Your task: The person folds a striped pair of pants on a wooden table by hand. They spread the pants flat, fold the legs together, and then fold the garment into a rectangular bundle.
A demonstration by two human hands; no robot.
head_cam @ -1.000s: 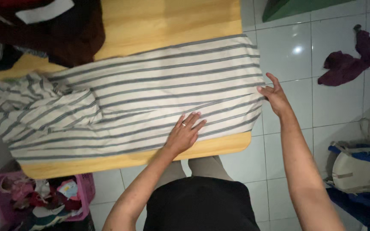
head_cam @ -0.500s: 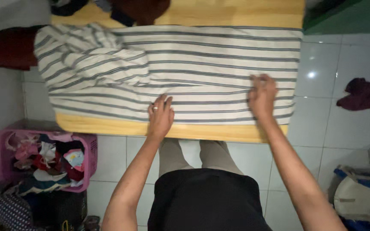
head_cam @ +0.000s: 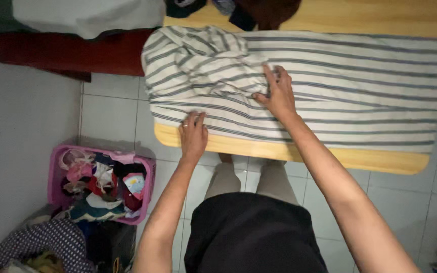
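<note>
Head view: two hands flat on a striped garment at the desk's near edge

Head camera looks straight down on the person's own black top and pale trousers, with both bare forearms reaching forward over the white floor tiles.

To the left of the legs, a pink plastic laundry basket [head_cam: 56, 174] stands on the floor, heaped with mixed coloured clothes. A dark dotted cloth [head_cam: 41, 245] lies in a pile just in front of it.

The left hand [head_cam: 193, 134] rests at the near edge of the light yellow wooden desk [head_cam: 299, 154], fingers together and laid flat on the hem of the white cotton garment with grey stripes [head_cam: 350, 96]. A ring shows on one finger. Its grip is open and closes on nothing; it only presses the fabric.

The right hand [head_cam: 277, 93] lies further in, palm down, fingers spread and pointing away, at the place where the smooth part of the garment meets the bunched part. That grip is open too, holding nothing.

The garment covers most of the desk: flat and smooth on the right, crumpled into a mound at the left end, where it hangs a little over the edge.

Beyond, dark clothes [head_cam: 259, 10] lie on the far edge of the desk, touching the garment. Further left, a dark red cloth [head_cam: 51, 53] lies under a pale sheet [head_cam: 87, 15].
</note>
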